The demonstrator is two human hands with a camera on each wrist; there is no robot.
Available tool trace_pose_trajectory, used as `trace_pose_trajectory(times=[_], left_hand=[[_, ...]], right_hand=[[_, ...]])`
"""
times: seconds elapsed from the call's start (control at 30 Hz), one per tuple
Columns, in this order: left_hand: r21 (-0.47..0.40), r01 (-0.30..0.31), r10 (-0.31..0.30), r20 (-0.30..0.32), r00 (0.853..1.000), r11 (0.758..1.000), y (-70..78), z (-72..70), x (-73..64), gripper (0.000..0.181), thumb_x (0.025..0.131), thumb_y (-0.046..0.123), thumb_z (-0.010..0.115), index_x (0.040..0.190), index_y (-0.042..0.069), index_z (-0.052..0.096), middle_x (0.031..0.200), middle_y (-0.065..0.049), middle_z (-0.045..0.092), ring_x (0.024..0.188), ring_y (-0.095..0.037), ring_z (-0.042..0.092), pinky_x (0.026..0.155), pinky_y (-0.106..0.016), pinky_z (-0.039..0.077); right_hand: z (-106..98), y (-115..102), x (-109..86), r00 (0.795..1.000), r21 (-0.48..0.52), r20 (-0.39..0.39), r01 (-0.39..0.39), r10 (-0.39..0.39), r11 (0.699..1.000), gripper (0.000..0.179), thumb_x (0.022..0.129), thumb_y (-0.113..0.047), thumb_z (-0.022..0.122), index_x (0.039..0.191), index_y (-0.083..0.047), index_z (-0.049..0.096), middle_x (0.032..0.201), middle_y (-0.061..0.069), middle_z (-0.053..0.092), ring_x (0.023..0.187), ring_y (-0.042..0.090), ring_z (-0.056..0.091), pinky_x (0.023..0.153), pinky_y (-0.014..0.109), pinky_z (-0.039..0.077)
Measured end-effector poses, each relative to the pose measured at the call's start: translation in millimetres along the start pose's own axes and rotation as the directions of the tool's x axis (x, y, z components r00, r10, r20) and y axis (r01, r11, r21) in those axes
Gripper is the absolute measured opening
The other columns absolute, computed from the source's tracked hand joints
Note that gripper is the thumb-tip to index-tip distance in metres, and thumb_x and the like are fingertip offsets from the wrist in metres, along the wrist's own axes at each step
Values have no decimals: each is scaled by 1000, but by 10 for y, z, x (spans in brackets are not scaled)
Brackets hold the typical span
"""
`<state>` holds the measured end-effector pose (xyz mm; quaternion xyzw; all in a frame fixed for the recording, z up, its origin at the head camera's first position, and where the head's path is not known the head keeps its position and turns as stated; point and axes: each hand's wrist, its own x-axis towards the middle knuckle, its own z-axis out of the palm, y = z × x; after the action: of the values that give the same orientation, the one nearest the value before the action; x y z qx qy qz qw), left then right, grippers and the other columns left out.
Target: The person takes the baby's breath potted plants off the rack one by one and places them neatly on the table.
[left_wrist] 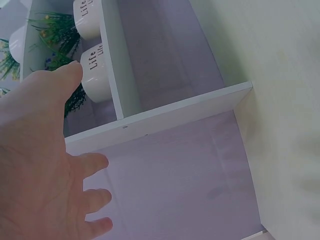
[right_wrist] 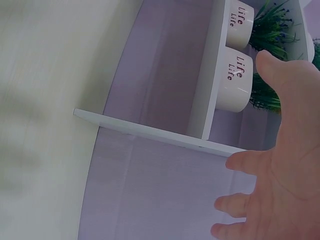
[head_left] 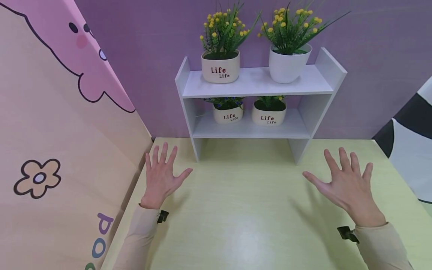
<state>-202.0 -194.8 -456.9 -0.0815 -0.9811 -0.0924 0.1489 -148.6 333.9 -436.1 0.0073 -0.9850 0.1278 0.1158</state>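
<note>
My left hand (head_left: 161, 179) hovers above the table's left side with fingers spread, holding nothing. Over the right side, my right hand (head_left: 349, 185) is also spread and empty. Between and beyond them, at the back of the table (head_left: 236, 202), stands a white two-tier shelf (head_left: 249, 133). Its upper board bears a "Life" pot (head_left: 221, 69) and a plain white pot (head_left: 289, 65), both with yellow flowers. Two smaller "Life" pots stand below, a left one (head_left: 228, 114) and a right one (head_left: 269, 113). In both wrist views the hands appear apart from the shelf.
A purple wall (head_left: 141, 56) rises behind the shelf. Along the left runs a pale panel (head_left: 84, 150) with a pink cartoon shape and a flower drawing. A black and white pattern (head_left: 411, 138) covers the surface at the right edge.
</note>
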Motion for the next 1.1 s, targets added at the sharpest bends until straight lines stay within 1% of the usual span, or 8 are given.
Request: trace_pose_trajectory(times=[0.1,0.27,0.53,0.73,0.83,0.9,1.0,1.1], left_hand=[[-9,1,-1,10,1000,1000,11,2,-10,95,93,77,57,168,21,38,177,-17,26,163,-45,18,129,-72,11],[-14,-6,6,-3,1000,1000,23,17,-13,95,92,76,58,167,21,39,176,-17,28,162,-45,22,128,-71,15],[-47,-5,5,1,1000,999,37,32,6,93,94,74,58,167,20,39,176,-14,29,162,-43,24,128,-69,19],[-92,-11,11,-3,1000,996,62,55,16,90,96,72,58,167,20,40,176,-14,30,161,-43,27,128,-68,20],[-106,-11,10,-13,1000,994,70,73,20,89,97,71,58,167,20,39,175,-13,31,160,-43,29,128,-67,22],[-112,-16,13,-25,1000,994,78,88,22,87,97,69,58,166,20,40,175,-14,32,160,-43,30,128,-67,23],[-123,-28,20,-59,998,992,94,103,23,84,98,66,60,165,18,43,173,-17,35,158,-43,33,127,-66,26],[-137,-41,27,-104,994,990,106,115,27,81,98,62,62,163,15,45,171,-18,38,156,-43,36,125,-65,30]], right_hand=[[1,-17,-5,1000,5,-8,4,-4,1000,104,92,-75,63,164,-6,36,168,39,21,150,65,19,112,90,-2],[0,-36,4,1000,18,-28,8,-8,1000,102,92,-74,63,163,-5,38,168,39,22,151,64,19,113,90,-3],[9,-53,35,991,48,-132,39,-32,998,92,93,-66,68,156,-2,47,164,37,32,148,61,29,116,87,1],[11,-83,57,974,94,-221,73,-50,993,81,94,-56,71,150,0,54,159,37,40,142,62,37,118,86,6],[13,-111,64,959,135,-279,97,-57,986,72,93,-47,74,144,2,59,156,37,46,136,64,42,119,85,9],[16,-135,74,944,163,-325,118,-59,980,68,91,-41,78,140,4,63,152,36,51,132,65,47,118,85,13],[25,-171,99,917,195,-392,163,-76,967,62,87,-33,82,134,5,67,147,35,57,126,63,54,116,85,20],[35,-194,129,885,214,-454,219,-102,952,59,83,-26,84,130,6,70,141,35,62,119,61,59,111,81,31]])
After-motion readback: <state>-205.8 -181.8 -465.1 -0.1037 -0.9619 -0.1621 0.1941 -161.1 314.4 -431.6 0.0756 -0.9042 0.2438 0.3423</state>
